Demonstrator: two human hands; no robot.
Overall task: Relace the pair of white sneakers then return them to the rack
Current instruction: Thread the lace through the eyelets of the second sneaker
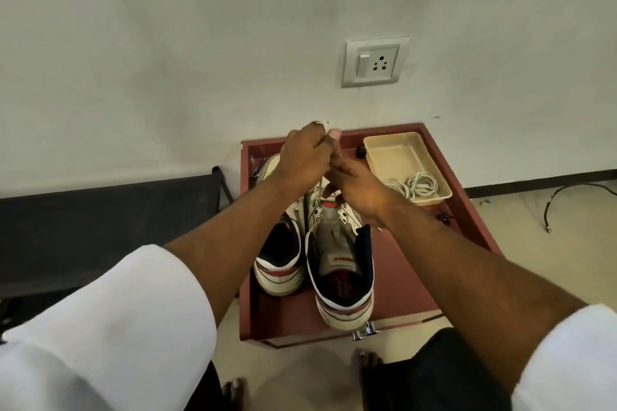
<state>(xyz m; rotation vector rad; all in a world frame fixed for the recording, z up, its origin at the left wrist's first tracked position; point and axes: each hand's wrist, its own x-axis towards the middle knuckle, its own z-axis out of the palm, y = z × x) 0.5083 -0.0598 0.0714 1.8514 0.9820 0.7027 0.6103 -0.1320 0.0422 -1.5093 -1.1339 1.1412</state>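
Two white sneakers with navy collars and red stripes stand side by side, heels toward me, on a red-brown low stand (410, 277). The left sneaker (280, 260) is partly hidden under my left forearm. Above the toe end of the right sneaker (340, 270), my left hand (305, 160) grips a white lace (320, 192) and holds it pulled up taut. My right hand (359, 187) sits over the right sneaker's eyelets, fingers curled and pinching the lace there. The front halves of both sneakers are hidden by my hands.
A beige tray (387, 157) holding a coiled white cord (414, 185) sits at the stand's back right. A wall socket (375, 62) is above it. A black rack (110, 220) stands to the left. A black cable (567, 197) lies on the floor at right.
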